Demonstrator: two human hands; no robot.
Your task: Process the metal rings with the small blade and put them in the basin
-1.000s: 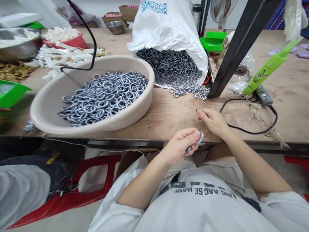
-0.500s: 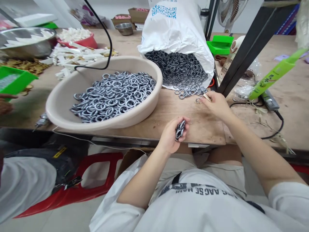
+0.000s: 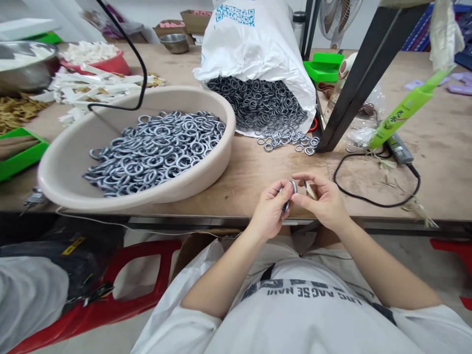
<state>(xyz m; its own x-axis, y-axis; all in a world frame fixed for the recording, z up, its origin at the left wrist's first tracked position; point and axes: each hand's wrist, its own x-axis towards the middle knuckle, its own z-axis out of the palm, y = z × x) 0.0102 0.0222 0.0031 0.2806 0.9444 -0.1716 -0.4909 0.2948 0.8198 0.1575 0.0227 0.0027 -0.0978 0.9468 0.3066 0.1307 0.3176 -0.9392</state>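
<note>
Near the table's front edge, my left hand (image 3: 272,206) is closed around several grey rings (image 3: 285,205), one of them upright between thumb and forefinger. Close beside it on the right, my right hand (image 3: 322,199) pinches a small pale, flat piece (image 3: 310,191) with a dark edge; its fingertips almost reach the upright ring. A large beige basin (image 3: 191,189) at the left holds a heap of grey rings (image 3: 158,147). Behind the hands, a white sack (image 3: 254,54) lies with its mouth towards me, and darker rings (image 3: 263,103) spill out onto the table.
A black metal post (image 3: 357,83) rises right of the sack. Further right are a lime-green packet (image 3: 405,115) and a power strip (image 3: 400,149) with a black cable. A black cord hangs over the basin. At the far left, another person's hand (image 3: 16,146) is at a green tray (image 3: 22,162).
My right hand has come back from the loose rings by the sack to my left hand. One ring now stands raised in my left fingers. The view has shifted to the right.
</note>
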